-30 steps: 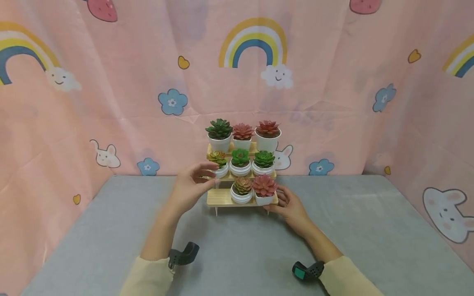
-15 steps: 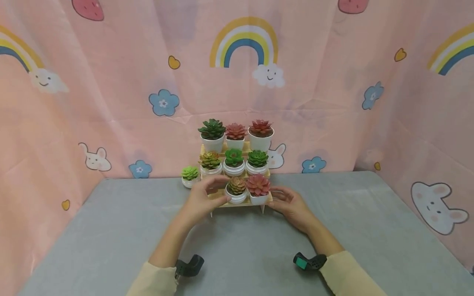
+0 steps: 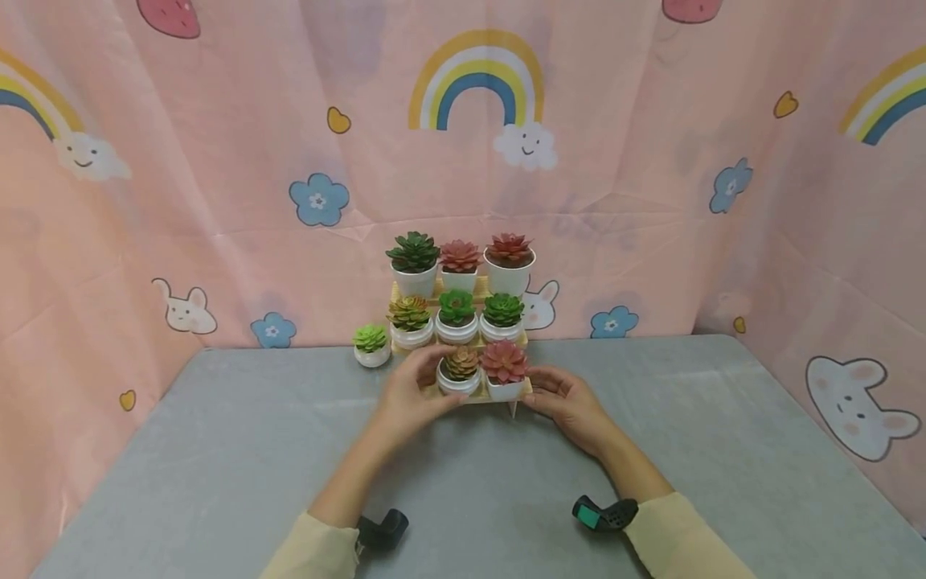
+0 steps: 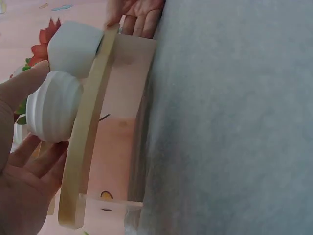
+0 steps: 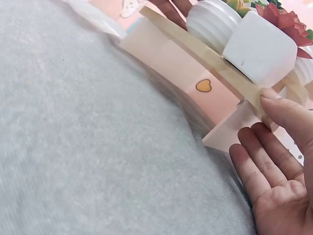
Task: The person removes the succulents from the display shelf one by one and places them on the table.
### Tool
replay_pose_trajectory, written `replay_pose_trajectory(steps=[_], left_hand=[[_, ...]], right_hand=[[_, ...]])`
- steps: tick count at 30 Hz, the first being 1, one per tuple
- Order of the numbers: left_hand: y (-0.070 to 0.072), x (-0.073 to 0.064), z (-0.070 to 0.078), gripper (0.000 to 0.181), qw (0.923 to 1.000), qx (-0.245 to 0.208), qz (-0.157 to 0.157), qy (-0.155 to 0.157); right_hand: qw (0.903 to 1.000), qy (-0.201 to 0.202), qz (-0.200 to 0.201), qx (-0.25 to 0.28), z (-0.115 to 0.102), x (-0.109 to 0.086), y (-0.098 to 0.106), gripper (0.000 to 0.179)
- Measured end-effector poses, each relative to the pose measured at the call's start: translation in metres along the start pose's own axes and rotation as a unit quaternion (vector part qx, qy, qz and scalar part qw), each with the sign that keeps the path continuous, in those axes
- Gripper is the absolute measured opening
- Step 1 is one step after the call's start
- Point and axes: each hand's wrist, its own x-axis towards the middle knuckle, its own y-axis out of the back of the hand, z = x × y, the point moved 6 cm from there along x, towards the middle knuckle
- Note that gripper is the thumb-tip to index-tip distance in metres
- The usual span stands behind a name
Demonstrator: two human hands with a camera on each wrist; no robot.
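A tiered wooden stand (image 3: pixel 519 389) with clear legs bears several potted succulents. On its lowest board sit an orange-brown succulent (image 3: pixel 461 363) in a ribbed round white pot (image 4: pixel 55 107) and a pink-red succulent (image 3: pixel 505 362) in a square white pot (image 5: pixel 261 49). My left hand (image 3: pixel 411 400) grips the ribbed pot, thumb at its front and fingers at its left and behind. My right hand (image 3: pixel 575 408) holds the right end of the lowest board; its thumb (image 5: pixel 286 115) touches the board's edge, the other fingers beside the clear leg.
A small light-green succulent (image 3: pixel 371 339) in a white pot stands on the grey tabletop (image 3: pixel 231 450), left of the stand. Green, yellowish and red succulents fill the upper tiers. A pink patterned curtain (image 3: pixel 622 104) hangs close behind the stand.
My left hand has moved right and down from beside the middle tier to the ribbed pot and now grips it. The light-green succulent has come into view. My right hand stays at the board's end.
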Motion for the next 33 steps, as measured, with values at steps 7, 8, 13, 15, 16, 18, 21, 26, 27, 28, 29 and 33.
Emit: replay_pose_trajectory(steps=[7,8,13,15,16,18,21,26,27,28,29,33], left_hand=[[-0.01,-0.002,-0.001,0.072,0.9989,0.037,-0.003,-0.03],[-0.011,-0.003,-0.002,0.075,0.9983,0.05,-0.003,-0.032],[-0.016,-0.006,0.002,0.079,0.9937,0.104,0.01,-0.041],[-0.016,-0.007,0.004,0.075,0.9926,0.112,0.016,-0.044],[-0.016,-0.007,0.005,0.073,0.9924,0.113,0.018,-0.045],[-0.016,-0.007,0.006,0.068,0.992,0.113,0.02,-0.052],[-0.015,-0.008,0.006,0.062,0.9923,0.105,0.021,-0.061],[-0.011,-0.007,0.008,0.054,0.9944,0.081,0.015,-0.066],[-0.011,-0.006,0.008,0.054,0.9948,0.076,0.011,-0.067],[-0.01,-0.005,0.009,0.054,0.9952,0.071,0.006,-0.067],[-0.009,-0.005,0.01,0.054,0.9957,0.066,0.001,-0.066],[-0.004,-0.004,0.013,0.054,0.996,0.052,-0.02,-0.07]], right_hand=[[0.9998,-0.006,0.006,-0.015,0.001,0.0,-0.001,0.053],[0.9997,-0.008,0.008,-0.02,0.001,0.0,-0.001,0.053],[0.9996,-0.007,0.009,-0.024,0.001,0.0,-0.001,0.053],[0.9997,-0.007,0.008,-0.021,0.0,0.0,-0.001,0.053],[0.9998,-0.006,0.008,-0.019,0.0,0.0,-0.001,0.053],[0.9998,-0.003,0.007,-0.016,0.0,0.0,-0.001,0.053],[0.9999,0.001,0.006,-0.011,0.0,0.0,-0.001,0.052],[0.9998,-0.002,0.009,-0.015,0.002,0.001,0.0,0.049],[0.9998,-0.002,0.009,-0.017,0.002,0.001,0.0,0.049],[0.9998,-0.001,0.011,-0.018,0.002,0.001,0.0,0.05],[0.9997,0.0,0.01,-0.02,0.002,0.001,0.0,0.05],[0.9998,0.01,0.008,-0.014,0.0,0.0,0.0,0.05]])
